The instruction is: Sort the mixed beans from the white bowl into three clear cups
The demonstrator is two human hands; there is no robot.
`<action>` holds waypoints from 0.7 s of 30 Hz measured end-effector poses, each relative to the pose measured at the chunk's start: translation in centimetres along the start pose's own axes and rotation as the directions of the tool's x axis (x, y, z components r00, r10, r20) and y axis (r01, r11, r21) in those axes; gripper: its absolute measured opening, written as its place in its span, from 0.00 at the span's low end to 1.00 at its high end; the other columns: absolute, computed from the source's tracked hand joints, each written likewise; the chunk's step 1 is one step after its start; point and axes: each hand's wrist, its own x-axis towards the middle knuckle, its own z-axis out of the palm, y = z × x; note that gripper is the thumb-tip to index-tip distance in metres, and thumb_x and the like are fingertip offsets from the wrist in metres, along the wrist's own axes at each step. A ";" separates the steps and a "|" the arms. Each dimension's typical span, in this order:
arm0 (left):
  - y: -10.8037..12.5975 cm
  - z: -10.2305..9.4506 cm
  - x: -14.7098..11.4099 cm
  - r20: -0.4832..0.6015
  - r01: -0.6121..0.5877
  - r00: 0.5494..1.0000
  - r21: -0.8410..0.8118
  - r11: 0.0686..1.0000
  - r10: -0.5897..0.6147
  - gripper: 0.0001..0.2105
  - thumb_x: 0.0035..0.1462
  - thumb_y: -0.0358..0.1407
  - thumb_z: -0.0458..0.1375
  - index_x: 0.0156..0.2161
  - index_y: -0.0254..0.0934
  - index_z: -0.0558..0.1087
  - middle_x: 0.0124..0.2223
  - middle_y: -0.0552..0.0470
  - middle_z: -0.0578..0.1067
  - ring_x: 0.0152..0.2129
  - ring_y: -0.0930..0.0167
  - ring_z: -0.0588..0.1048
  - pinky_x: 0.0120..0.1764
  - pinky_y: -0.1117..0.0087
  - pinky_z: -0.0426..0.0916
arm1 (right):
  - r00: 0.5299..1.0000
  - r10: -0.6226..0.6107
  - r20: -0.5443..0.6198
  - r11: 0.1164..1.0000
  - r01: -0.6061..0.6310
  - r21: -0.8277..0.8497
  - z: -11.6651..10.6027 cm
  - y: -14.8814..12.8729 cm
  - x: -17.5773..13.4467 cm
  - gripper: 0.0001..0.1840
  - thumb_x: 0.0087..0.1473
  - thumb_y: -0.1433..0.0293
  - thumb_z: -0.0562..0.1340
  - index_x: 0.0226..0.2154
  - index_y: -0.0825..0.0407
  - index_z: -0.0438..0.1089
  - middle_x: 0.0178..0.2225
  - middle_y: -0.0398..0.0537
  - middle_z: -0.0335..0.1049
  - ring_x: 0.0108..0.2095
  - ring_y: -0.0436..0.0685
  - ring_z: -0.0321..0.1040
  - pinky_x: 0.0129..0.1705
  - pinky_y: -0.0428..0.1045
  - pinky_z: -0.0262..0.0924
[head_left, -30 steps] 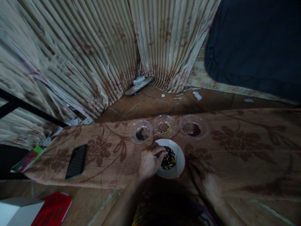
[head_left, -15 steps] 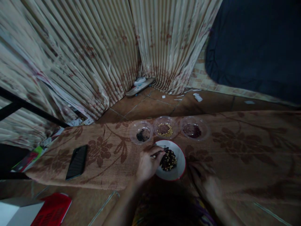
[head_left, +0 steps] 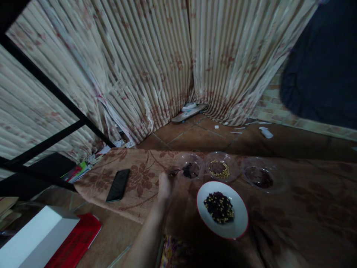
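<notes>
My left hand is closed on slim dark tweezers. Their tip reaches the left clear plastic bowl, by a small pile of black beans. In the middle clear bowl lie yellow beans; the right clear bowl holds dark red beans. A white bowl with a red rim stands nearer to me with mixed dark and yellow beans in it. My right hand is a dim blur to the right of this bowl, its fingers indistinct.
A patterned brown cloth covers the low table. On its left lies a black phone. A white box and a red packet are down at the left, beside a black metal frame. Striped curtains hang behind.
My left hand has moved from over the white bowl to the left clear bowl with the tweezers. The view has shifted, so the scene sits farther right; the white bowl appears tilted.
</notes>
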 end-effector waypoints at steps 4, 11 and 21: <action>-0.7 0.4 -0.5 -0.003 0.019 1.000 0.007 1.000 -0.019 0.08 0.56 0.38 0.61 0.35 0.37 0.80 0.35 0.48 0.82 0.29 0.70 0.78 0.36 0.72 0.71 | 1.000 0.011 -0.023 1.000 -0.011 -0.017 0.0 0.0 0.0 0.22 0.63 0.59 0.48 0.39 0.47 0.75 0.41 0.50 0.77 0.43 0.62 0.72 0.45 0.56 0.66; 2.0 0.3 -3.0 0.100 -0.017 0.995 -0.103 0.994 0.027 0.07 0.55 0.37 0.62 0.36 0.37 0.79 0.35 0.50 0.81 0.30 0.70 0.77 0.33 0.73 0.70 | 0.989 0.146 -0.012 0.989 -0.146 0.016 -0.8 -1.8 0.8 0.21 0.64 0.57 0.50 0.39 0.48 0.74 0.42 0.50 0.76 0.41 0.60 0.72 0.44 0.55 0.65; 4.1 1.9 -5.4 0.496 -0.096 0.861 -0.061 0.993 0.114 0.07 0.59 0.37 0.58 0.37 0.41 0.79 0.36 0.52 0.81 0.31 0.71 0.78 0.35 0.74 0.73 | 0.976 0.219 0.002 0.974 -0.218 0.057 -1.8 -3.1 1.7 0.19 0.64 0.58 0.51 0.39 0.48 0.74 0.41 0.49 0.76 0.41 0.59 0.71 0.45 0.54 0.65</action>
